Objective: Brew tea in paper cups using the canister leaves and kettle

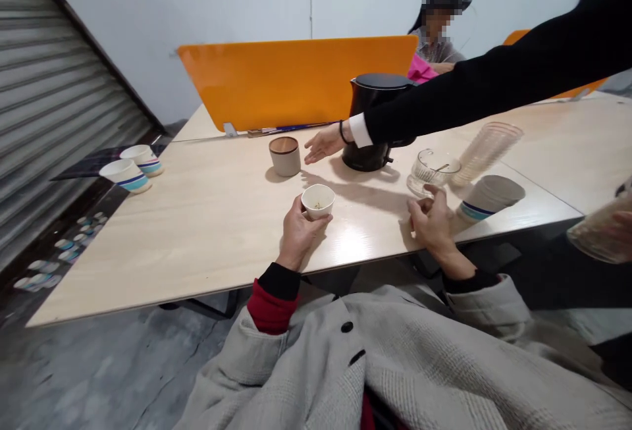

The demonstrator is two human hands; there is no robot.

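My left hand (299,229) is closed around a small white paper cup (318,204), with a few dark bits at its bottom. The cup is upright near the table's front edge. My right hand (432,222) rests by the front edge, its fingers loosely bent and apart, with nothing visible in them. Just behind it stands a clear glass cup (434,168) with a spoon in it; I cannot tell whether the fingers touch it. To its right, a stack of paper cups (494,196) lies tilted beside a stack of clear plastic cups (488,152).
Another person's hand (326,143) reaches from the right, beside a grey canister (285,159) with a wooden lid. A black kettle (368,101) stands behind that arm. Two paper cups (131,170) are at the left edge. An orange divider (296,81) crosses the wooden table (197,219).
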